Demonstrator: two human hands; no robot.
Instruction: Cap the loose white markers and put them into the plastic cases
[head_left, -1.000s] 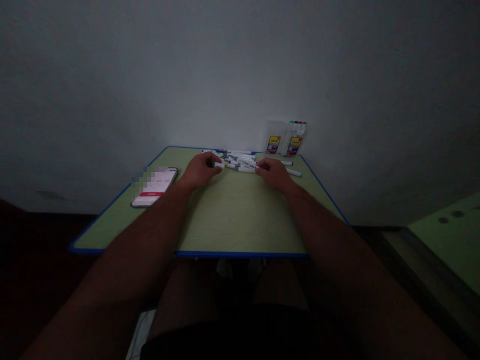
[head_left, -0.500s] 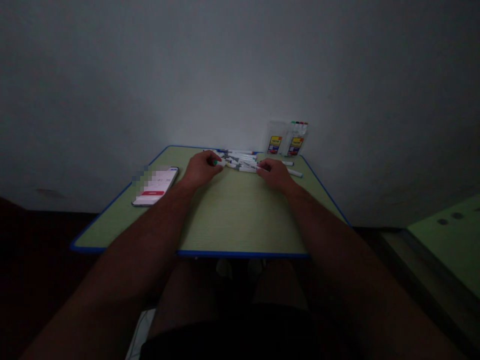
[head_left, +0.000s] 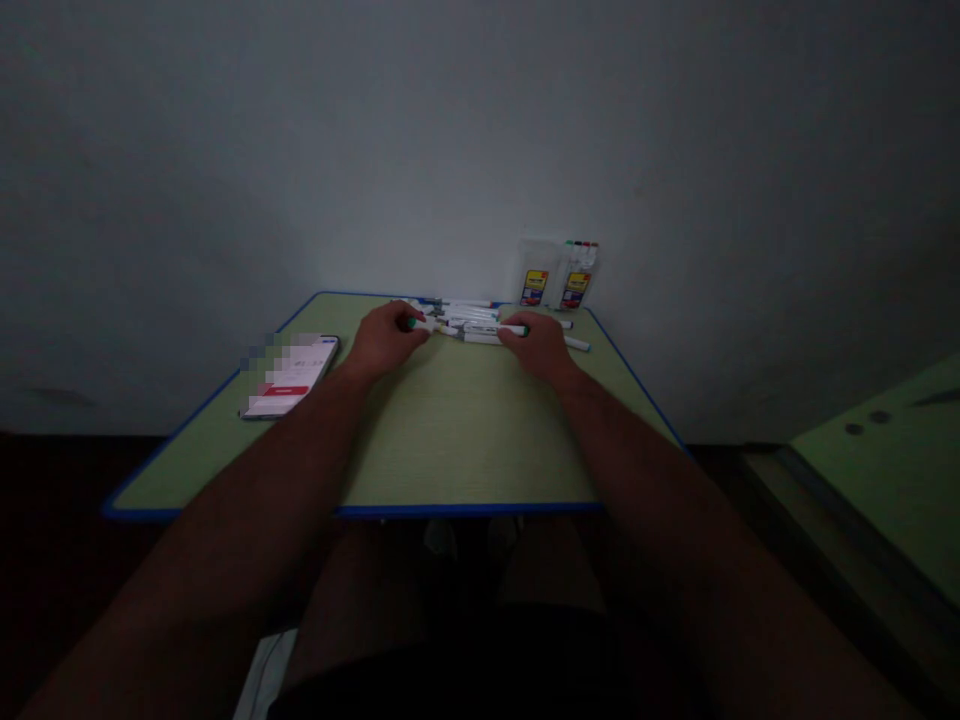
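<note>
A heap of several white marker pens (head_left: pixel 469 318) lies at the far middle of the green desk (head_left: pixel 450 430). My left hand (head_left: pixel 384 338) rests at the heap's left end, fingers curled round a green-capped marker (head_left: pixel 417 324). My right hand (head_left: pixel 538 345) sits at the heap's right end, fingers closed on another white marker with a green tip (head_left: pixel 501 329). Both forearms stretch across the desk from the near edge.
A phone (head_left: pixel 289 375) with a lit screen lies at the desk's left side. Two clear marker packs (head_left: pixel 559 274) lean against the wall at the back right. One loose marker (head_left: pixel 576 344) lies right of my right hand. Another green desk (head_left: pixel 892 470) stands to the right.
My right hand has taken hold of a green-tipped marker at the heap's right end. The view has shifted slightly, so everything sits a little further left. My left hand keeps its grip.
</note>
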